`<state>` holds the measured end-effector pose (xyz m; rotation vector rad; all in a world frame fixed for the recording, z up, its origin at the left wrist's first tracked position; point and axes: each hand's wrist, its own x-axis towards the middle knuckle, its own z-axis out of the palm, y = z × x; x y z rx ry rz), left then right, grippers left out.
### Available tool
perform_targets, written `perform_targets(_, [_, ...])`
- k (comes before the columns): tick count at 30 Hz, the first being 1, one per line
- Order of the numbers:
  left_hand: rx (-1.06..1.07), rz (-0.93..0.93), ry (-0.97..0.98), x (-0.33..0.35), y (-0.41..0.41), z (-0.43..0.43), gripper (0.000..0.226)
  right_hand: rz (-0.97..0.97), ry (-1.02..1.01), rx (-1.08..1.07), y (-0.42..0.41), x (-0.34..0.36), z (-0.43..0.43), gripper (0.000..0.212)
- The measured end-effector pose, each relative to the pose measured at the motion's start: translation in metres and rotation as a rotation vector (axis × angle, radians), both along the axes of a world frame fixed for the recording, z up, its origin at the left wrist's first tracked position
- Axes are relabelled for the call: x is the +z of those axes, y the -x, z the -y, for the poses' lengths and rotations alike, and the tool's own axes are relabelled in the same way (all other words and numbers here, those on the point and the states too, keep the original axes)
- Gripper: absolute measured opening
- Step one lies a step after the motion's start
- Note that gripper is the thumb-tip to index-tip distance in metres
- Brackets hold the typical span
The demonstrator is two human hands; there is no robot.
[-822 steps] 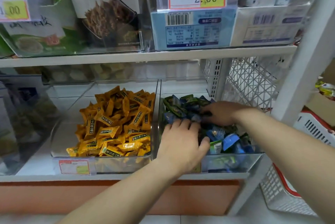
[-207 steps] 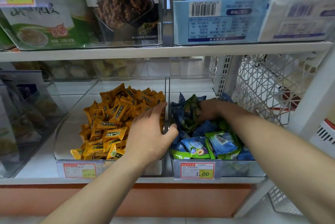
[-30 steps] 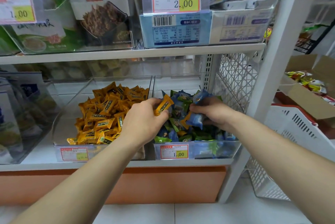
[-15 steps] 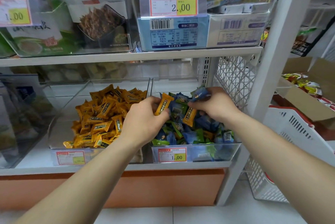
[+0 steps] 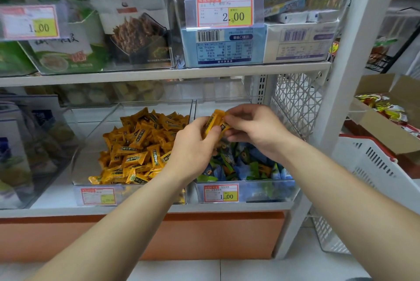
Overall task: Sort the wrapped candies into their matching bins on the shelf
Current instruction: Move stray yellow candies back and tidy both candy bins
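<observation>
Two clear bins sit side by side on the lower shelf. The left bin point(image 5: 91, 158) is heaped with orange wrapped candies point(image 5: 138, 148). The right bin point(image 5: 268, 192) holds blue and green wrapped candies point(image 5: 238, 164) with an orange one or two mixed in. Above the right bin, my left hand point(image 5: 193, 151) grips an orange candy point(image 5: 212, 121). My right hand point(image 5: 254, 130) pinches a second orange candy point(image 5: 225, 126) right against it, the two hands touching.
Price tags hang on both bin fronts. The upper shelf point(image 5: 159, 73) carries clear bins of snack packs and boxes. A white lattice panel point(image 5: 295, 103) closes the shelf's right side. A white basket point(image 5: 372, 167) and an open cardboard box point(image 5: 386, 126) stand at right.
Both hands rose out of the right bin and came together. The right hand let go of the blue candy and now brings its orange candy to the left hand's orange candy.
</observation>
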<state>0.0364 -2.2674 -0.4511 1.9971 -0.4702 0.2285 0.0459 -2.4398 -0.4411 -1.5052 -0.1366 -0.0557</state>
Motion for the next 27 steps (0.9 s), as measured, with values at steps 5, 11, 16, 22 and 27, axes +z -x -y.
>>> perform_targets(5, [0.05,0.062,-0.028,0.004,-0.006,-0.016,0.02,-0.054,0.139,-0.055,0.0,-0.006,0.022,0.009])
perform_targets(11, [0.402,0.225,-0.448,0.001,-0.027,-0.072,0.04,-0.213,1.426,0.059,-0.005,-0.042,0.051,0.024])
perform_targets(16, [0.469,0.053,-0.757,-0.01,-0.035,-0.102,0.056,-0.311,1.621,0.204,-0.007,-0.046,0.04,0.011])
perform_targets(22, [0.381,0.084,-0.612,-0.006,-0.034,-0.1,0.067,-0.259,1.527,0.074,-0.003,-0.043,0.044,0.032])
perform_targets(27, [0.351,0.154,-0.508,-0.003,-0.031,-0.09,0.052,-0.038,1.33,-0.166,-0.002,-0.024,0.051,0.027])
